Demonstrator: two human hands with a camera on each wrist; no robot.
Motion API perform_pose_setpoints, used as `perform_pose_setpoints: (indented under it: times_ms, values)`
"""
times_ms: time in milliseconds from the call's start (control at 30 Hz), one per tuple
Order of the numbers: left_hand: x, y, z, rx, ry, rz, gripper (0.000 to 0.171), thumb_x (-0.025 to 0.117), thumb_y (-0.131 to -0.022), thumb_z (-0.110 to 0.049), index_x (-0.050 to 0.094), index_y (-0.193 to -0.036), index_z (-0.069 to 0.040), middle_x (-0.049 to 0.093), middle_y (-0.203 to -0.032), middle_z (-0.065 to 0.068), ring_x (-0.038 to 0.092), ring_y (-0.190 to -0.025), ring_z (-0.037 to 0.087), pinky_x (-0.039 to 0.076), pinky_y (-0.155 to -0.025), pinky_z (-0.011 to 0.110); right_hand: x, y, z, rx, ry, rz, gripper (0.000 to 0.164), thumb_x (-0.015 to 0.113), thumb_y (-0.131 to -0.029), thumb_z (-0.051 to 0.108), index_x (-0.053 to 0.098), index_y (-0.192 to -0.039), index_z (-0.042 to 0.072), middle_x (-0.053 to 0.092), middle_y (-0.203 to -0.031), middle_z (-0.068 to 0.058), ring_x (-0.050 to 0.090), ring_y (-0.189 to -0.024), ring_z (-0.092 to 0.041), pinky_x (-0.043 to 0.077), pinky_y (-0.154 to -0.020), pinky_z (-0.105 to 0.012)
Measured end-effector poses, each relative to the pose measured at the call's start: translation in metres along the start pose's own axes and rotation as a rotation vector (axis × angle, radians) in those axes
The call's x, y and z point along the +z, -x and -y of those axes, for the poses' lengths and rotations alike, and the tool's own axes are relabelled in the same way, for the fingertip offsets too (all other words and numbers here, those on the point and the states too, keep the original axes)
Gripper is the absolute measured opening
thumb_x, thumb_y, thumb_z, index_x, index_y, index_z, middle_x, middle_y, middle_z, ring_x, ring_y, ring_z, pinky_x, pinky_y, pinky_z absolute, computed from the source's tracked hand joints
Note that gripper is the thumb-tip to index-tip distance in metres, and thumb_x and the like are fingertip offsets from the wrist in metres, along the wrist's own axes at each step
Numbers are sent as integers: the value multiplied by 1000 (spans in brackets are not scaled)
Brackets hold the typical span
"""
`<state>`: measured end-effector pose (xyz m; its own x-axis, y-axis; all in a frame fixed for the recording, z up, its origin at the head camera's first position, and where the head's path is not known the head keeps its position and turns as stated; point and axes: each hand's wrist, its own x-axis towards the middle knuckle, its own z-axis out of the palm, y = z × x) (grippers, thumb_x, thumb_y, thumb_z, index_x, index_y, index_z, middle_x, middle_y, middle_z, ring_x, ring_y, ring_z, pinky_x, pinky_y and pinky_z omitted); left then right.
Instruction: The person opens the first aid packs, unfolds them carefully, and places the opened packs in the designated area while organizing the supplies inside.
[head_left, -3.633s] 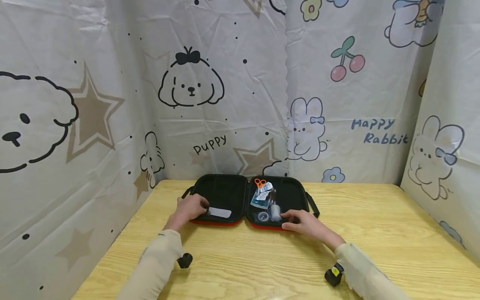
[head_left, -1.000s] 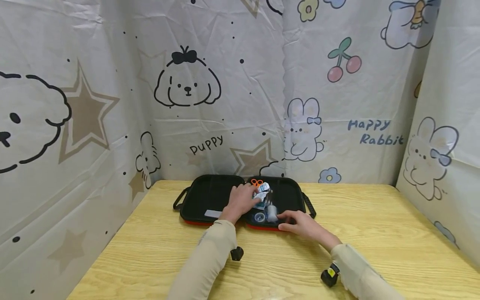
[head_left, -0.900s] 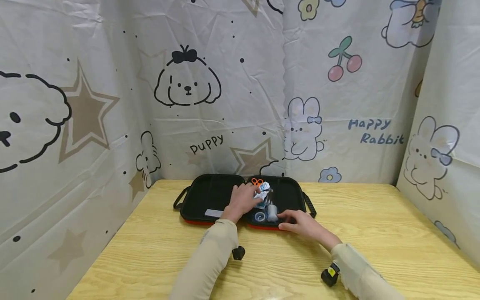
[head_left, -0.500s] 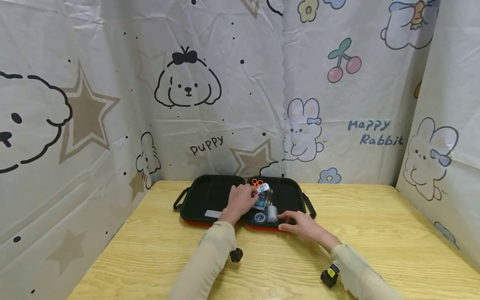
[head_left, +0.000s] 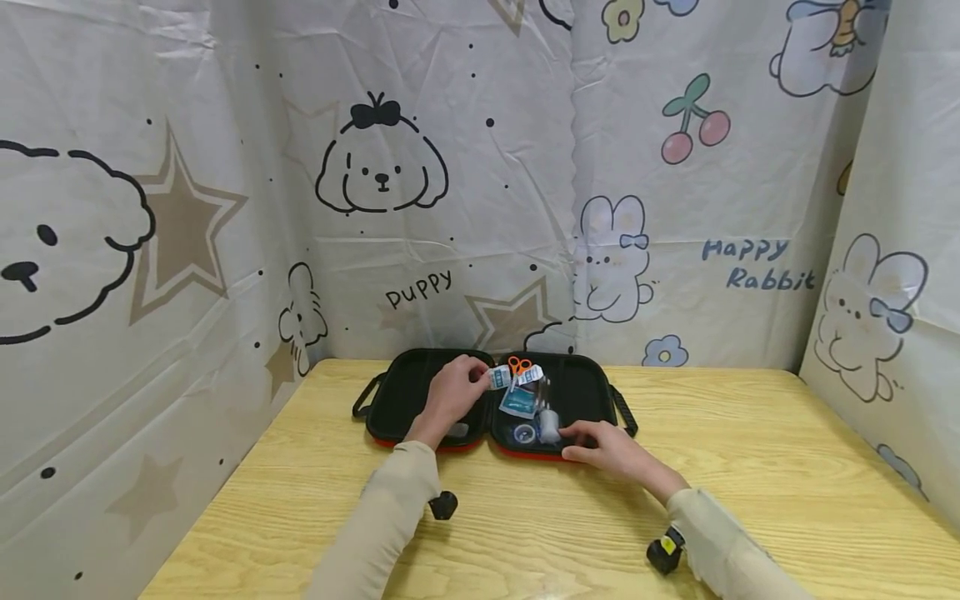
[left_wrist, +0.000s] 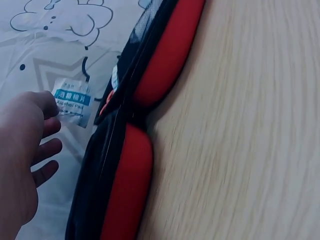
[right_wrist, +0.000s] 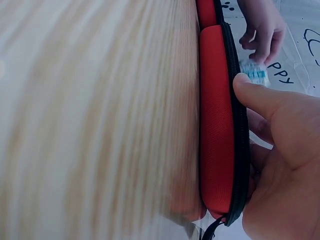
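My left hand (head_left: 452, 390) pinches a small alcohol pad packet (left_wrist: 72, 102) between thumb and forefinger, above the middle hinge of an opened case (head_left: 592, 390), red outside and black inside. In the left wrist view the other fingers are loosely bent. My right hand (head_left: 611, 447) holds the front rim of the right half; its thumb (right_wrist: 257, 93) lies on the zipper edge, with the fingers behind it on the inner side. In that half lie orange-handled scissors (head_left: 519, 365), another white packet (head_left: 531, 375), a teal packet (head_left: 519, 402), a white roll (head_left: 550, 427) and a round tape roll (head_left: 525, 433).
A pale flat strip (head_left: 457, 430) lies in the case's left half, partly behind my left wrist. Black handles (head_left: 624, 410) stick out at both sides of the case. The wooden table (head_left: 720, 433) meets a printed curtain (head_left: 450, 250) close behind the case.
My left hand went from the case's left half to the packets on the right, gripped the alcohol pad and moved back left with it. My right hand stayed at the rim.
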<state>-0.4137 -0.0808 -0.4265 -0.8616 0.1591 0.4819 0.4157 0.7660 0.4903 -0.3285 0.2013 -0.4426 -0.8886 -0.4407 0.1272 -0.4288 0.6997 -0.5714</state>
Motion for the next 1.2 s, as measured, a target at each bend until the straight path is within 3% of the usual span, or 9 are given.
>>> perform_pose_setpoints:
  times_ms: [200,500,767,1033,1200]
  values:
    - [-22,3,13,-3,-6,-27,13,63,-94,-20,74,-95,-14,62,-87,1,55,-76,17,48,-72,33,0,-1,0,-1,-3,3,37,67,-95,31,68,-124,9,61,-82,5,48,-69,-6,37,-63,-23]
    - [-52,7,44,-75,35,-58,15,62,-94,-18,74,-96,-11,63,-92,4,57,-81,20,49,-77,35,0,-1,-2,-7,3,0,39,67,-94,34,68,-124,9,61,-82,5,48,-69,-6,37,-62,-23]
    - [-71,12,73,-124,4,-4,18,58,-93,-14,72,-98,-5,62,-99,11,56,-86,25,49,-81,41,1,-1,-3,-25,-6,-5,39,68,-94,32,68,-124,8,61,-81,5,47,-67,-4,37,-61,-23]
    - [-77,16,96,-264,36,123,23,53,-96,-13,71,-104,-2,69,-107,14,60,-92,25,50,-88,43,0,1,-4,-22,-15,-6,39,68,-94,32,68,-124,8,61,-81,5,48,-68,-3,38,-61,-23]
    - [-78,19,99,-340,2,144,24,51,-97,-11,70,-108,0,67,-110,16,59,-94,26,50,-90,44,0,1,-1,-17,-17,0,39,68,-94,33,68,-124,8,61,-82,4,48,-69,-5,38,-62,-23]
